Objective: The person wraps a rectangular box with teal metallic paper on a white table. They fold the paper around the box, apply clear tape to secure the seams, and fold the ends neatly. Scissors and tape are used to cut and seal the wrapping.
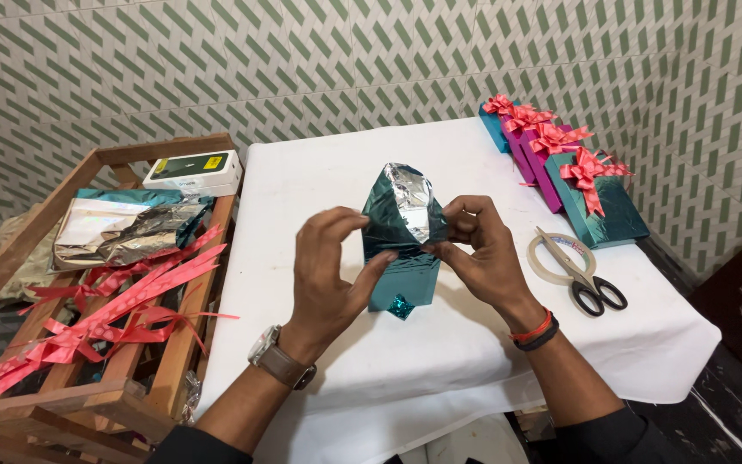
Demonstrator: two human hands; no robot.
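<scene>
A box partly wrapped in shiny teal foil paper (403, 258) stands on end on the white-covered table (328, 180). Its open top end shows the paper's silver inside. My left hand (334, 271) pinches the paper's left flap near the top. My right hand (478, 249) grips the right flap against the box. Both hands press the foil at the open end.
Scissors (581, 275) lie over a roll of clear tape (556, 256) to the right. Several wrapped boxes with pink bows (573, 180) line the far right edge. A wooden rack (173, 344) on the left holds pink ribbons (105, 309), foil sheets (126, 228) and a white box (192, 172).
</scene>
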